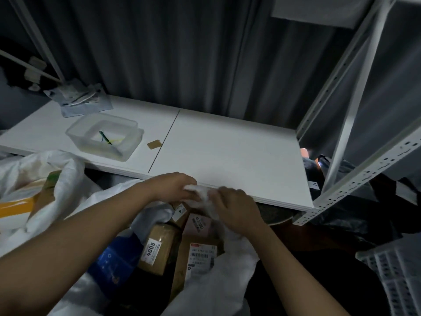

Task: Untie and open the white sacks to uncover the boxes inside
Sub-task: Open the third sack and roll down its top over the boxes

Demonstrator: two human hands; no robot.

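A person's left hand (174, 185) and right hand (234, 207) both pinch the bunched mouth of a white sack (202, 193) just below the white table's (227, 144) front edge, apparently pulling it apart so the labelled cardboard boxes (159, 247) beneath show

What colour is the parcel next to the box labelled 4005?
Dark blue parcel, left of the 4005 box; head view shows it.

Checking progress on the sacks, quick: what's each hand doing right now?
Left hand: grips the bunched white sack top.
Right hand: grips the same sack top from the other side.
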